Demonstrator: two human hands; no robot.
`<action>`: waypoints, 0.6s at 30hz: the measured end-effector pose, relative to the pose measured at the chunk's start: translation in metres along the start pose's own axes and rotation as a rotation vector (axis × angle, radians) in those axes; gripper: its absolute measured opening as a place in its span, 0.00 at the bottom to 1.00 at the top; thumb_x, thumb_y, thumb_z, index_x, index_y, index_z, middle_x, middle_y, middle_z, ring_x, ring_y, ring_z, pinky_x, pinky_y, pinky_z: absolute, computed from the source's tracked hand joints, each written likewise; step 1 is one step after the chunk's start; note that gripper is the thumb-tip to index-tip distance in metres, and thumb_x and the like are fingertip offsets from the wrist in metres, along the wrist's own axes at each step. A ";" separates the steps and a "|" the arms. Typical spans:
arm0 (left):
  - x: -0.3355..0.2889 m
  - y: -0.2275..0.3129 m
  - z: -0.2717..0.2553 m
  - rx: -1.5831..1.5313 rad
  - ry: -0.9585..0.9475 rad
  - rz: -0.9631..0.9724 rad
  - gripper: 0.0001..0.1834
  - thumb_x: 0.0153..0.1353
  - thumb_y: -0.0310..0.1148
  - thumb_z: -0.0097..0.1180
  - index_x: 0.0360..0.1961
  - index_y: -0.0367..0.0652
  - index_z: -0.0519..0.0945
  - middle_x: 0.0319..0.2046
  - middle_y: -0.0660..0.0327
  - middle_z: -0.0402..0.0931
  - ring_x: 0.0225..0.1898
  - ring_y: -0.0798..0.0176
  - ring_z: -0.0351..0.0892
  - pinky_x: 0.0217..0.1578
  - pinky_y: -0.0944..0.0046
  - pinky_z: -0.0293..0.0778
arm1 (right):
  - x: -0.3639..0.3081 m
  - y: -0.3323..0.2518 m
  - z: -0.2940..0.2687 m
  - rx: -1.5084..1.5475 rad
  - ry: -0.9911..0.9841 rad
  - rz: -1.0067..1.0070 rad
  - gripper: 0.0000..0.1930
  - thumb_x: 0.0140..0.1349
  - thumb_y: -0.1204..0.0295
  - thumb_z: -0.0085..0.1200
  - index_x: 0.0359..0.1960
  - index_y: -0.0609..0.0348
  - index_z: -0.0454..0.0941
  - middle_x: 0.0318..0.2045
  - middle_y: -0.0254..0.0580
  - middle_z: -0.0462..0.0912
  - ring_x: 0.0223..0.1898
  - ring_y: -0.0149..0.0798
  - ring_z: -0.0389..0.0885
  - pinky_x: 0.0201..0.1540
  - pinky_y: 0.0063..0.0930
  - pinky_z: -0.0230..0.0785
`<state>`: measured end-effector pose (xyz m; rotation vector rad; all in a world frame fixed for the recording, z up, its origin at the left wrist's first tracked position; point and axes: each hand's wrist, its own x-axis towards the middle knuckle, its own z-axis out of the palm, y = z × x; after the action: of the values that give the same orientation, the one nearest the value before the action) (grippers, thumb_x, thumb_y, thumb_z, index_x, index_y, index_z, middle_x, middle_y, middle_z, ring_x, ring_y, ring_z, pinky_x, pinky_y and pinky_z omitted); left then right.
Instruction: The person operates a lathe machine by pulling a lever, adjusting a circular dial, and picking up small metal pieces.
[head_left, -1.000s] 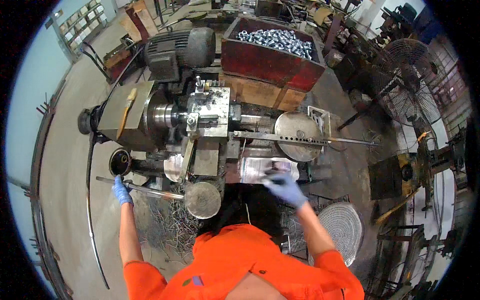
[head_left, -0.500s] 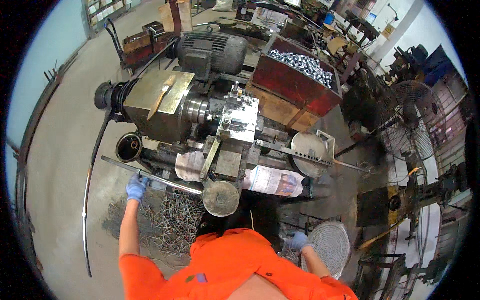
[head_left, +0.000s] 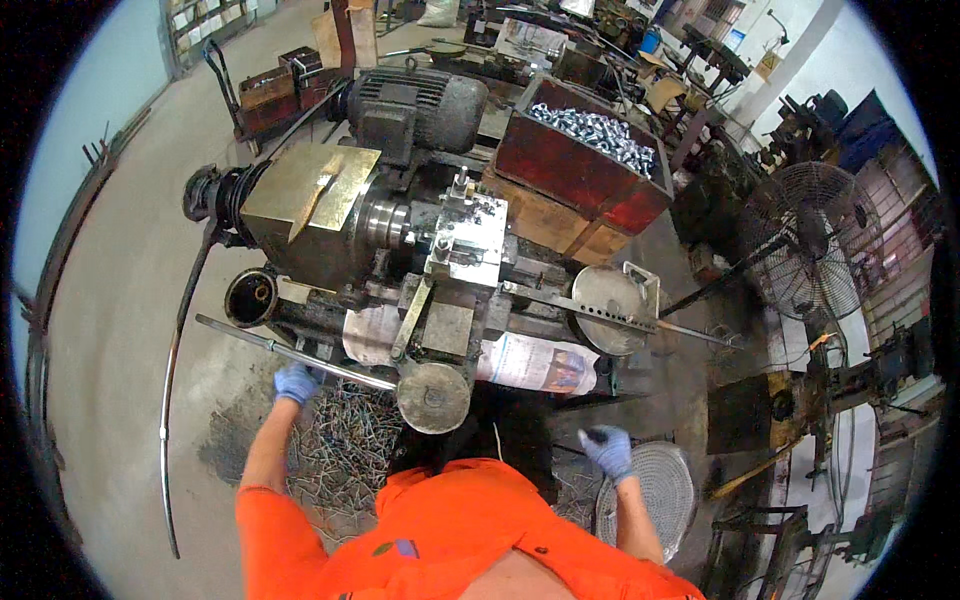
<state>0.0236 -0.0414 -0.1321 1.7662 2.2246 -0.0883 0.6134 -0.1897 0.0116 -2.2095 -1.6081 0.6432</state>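
My left hand, in a blue-grey work glove, is just below a long metal lever bar at the front of a lathe-like machine. Its fingers are small and partly hidden, so I cannot tell whether they touch anything. My right hand, gloved too, is raised beside a round perforated tray. Its fingers are curled, with a dark patch at their tips; whatever is in them is too small to make out. The lever ends near a round metal disc. A bright spindle faces the tool slide.
A red bin of shiny metal parts stands behind the machine, right of a motor. Metal scraps cover the floor below the lever. At right stands a large fan. A long bar slants down at left.
My left hand has moved off the lever, down and slightly right. My right hand has risen from beside the perforated tray. The view has shifted slightly.
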 end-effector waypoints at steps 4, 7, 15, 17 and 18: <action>0.005 -0.017 -0.008 0.098 -0.015 -0.011 0.21 0.51 0.53 0.51 0.34 0.47 0.81 0.35 0.51 0.79 0.38 0.49 0.79 0.39 0.53 0.74 | 0.050 -0.052 -0.044 0.017 0.102 -0.202 0.16 0.50 0.60 0.59 0.32 0.62 0.81 0.29 0.49 0.82 0.32 0.45 0.82 0.38 0.31 0.73; -0.010 -0.043 -0.004 -0.054 0.028 -0.006 0.23 0.52 0.53 0.51 0.37 0.46 0.80 0.37 0.50 0.78 0.40 0.47 0.78 0.41 0.52 0.72 | 0.096 -0.127 -0.065 -0.016 0.115 -0.386 0.16 0.51 0.58 0.58 0.32 0.58 0.81 0.28 0.48 0.82 0.30 0.46 0.81 0.35 0.32 0.72; -0.091 -0.108 -0.189 -0.500 0.630 0.048 0.19 0.61 0.44 0.48 0.44 0.42 0.77 0.31 0.52 0.78 0.29 0.59 0.76 0.33 0.60 0.72 | 0.161 -0.340 -0.026 -0.165 0.185 -1.062 0.19 0.52 0.49 0.52 0.30 0.50 0.83 0.34 0.46 0.79 0.38 0.47 0.77 0.48 0.41 0.65; -0.116 -0.152 -0.220 -0.297 0.803 -0.118 0.21 0.61 0.46 0.49 0.46 0.41 0.76 0.29 0.53 0.78 0.28 0.60 0.76 0.32 0.60 0.71 | 0.176 -0.378 0.000 -0.386 0.084 -1.073 0.23 0.52 0.46 0.49 0.30 0.53 0.82 0.35 0.47 0.79 0.40 0.48 0.76 0.47 0.41 0.65; -0.124 -0.197 -0.214 -0.282 0.848 -0.169 0.21 0.61 0.48 0.48 0.44 0.41 0.77 0.29 0.53 0.78 0.29 0.59 0.77 0.31 0.60 0.71 | 0.180 -0.395 0.014 -0.569 0.026 -1.040 0.25 0.51 0.45 0.48 0.31 0.54 0.82 0.34 0.47 0.79 0.40 0.48 0.75 0.46 0.40 0.65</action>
<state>-0.1823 -0.1569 0.0781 1.6176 2.7276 1.0669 0.3360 0.1028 0.1736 -1.2628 -2.7677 -0.1683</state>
